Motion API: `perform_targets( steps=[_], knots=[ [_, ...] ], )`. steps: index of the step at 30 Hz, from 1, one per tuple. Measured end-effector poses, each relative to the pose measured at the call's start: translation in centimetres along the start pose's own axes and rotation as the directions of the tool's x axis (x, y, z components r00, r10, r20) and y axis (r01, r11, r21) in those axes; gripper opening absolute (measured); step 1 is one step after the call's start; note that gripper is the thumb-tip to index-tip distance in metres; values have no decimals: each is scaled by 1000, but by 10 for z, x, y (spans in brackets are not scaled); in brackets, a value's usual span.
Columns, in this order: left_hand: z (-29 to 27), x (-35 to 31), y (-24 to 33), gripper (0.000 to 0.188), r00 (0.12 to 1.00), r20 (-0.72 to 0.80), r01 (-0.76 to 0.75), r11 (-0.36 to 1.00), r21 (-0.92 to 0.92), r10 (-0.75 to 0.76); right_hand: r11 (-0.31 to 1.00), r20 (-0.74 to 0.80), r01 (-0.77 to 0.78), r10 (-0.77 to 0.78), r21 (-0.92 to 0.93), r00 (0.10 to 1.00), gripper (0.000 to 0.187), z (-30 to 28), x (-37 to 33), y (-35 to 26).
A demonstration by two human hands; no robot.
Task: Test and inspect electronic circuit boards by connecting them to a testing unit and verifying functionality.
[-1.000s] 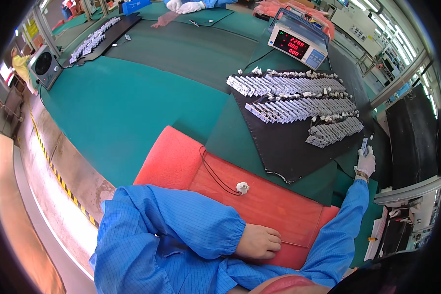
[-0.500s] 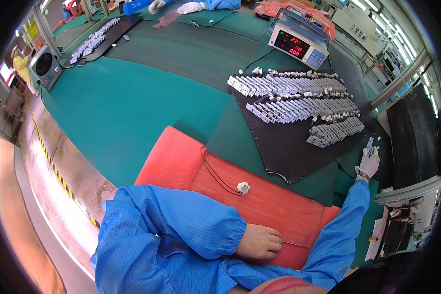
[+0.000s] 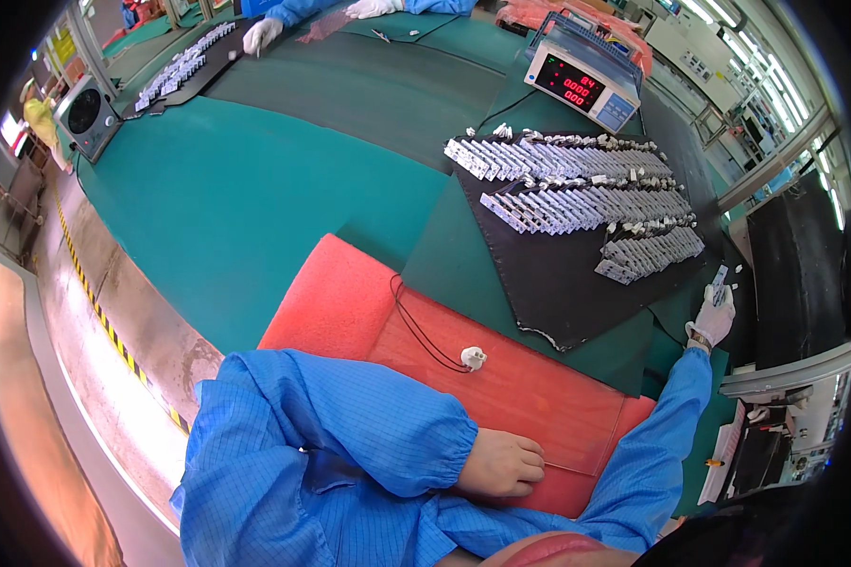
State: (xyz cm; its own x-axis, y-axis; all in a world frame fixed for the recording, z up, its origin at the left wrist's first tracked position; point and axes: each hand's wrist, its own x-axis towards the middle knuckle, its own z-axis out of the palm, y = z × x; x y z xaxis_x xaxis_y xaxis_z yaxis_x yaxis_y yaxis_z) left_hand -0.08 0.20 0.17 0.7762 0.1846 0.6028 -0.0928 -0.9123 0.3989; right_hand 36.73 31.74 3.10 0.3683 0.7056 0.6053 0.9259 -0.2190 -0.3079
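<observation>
My right hand (image 3: 714,316), in a white glove, reaches out to the far right beside the black mat. Its fingers are closed on a small light strip module (image 3: 720,278), which sticks up past the fingertips. My left hand (image 3: 503,463) is bare and rests on the red foam pad (image 3: 298,298), its fingers loosely curled in, with nothing visible in them. A clear sheet (image 3: 529,392) covers much of the pad. On it lies a white plug connector (image 3: 473,358) with two thin dark wires looping up from it.
Rows of similar modules (image 3: 577,208) cover the black mat (image 3: 548,293). Behind them stands a bench meter (image 3: 577,85) with red digits. A boxy fan-like unit (image 3: 89,118) is at far left. Across the bench, a co-worker's gloved hand (image 3: 262,36) is near another row of modules (image 3: 178,76).
The meter's digits have changed. The co-worker's gloved hand has moved left and nearer, toward the far row. My left hand stays put; my right hand still holds the module, with hardly any shift.
</observation>
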Motion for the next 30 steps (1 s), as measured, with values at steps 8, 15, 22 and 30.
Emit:
perform_targets(
  steps=[8,15,22,30],
  knots=[
    [5,4,-4,16,991,-134,-9,1000,18,12,999,-67,22,-24,-25,997,51,-1,3,5],
    [-1,5,-5,16,996,-87,28,999,-44,-32,761,-216,-131,338,635,916,56,-56,-1,-57],
    [-7,3,-6,17,999,-33,-9,1000,-9,9,341,-184,191,-52,921,982,34,-177,-66,-177],
    [-48,6,14,22,989,-79,-111,982,155,125,282,-71,589,-861,757,504,49,-173,-171,-189]
  ],
)
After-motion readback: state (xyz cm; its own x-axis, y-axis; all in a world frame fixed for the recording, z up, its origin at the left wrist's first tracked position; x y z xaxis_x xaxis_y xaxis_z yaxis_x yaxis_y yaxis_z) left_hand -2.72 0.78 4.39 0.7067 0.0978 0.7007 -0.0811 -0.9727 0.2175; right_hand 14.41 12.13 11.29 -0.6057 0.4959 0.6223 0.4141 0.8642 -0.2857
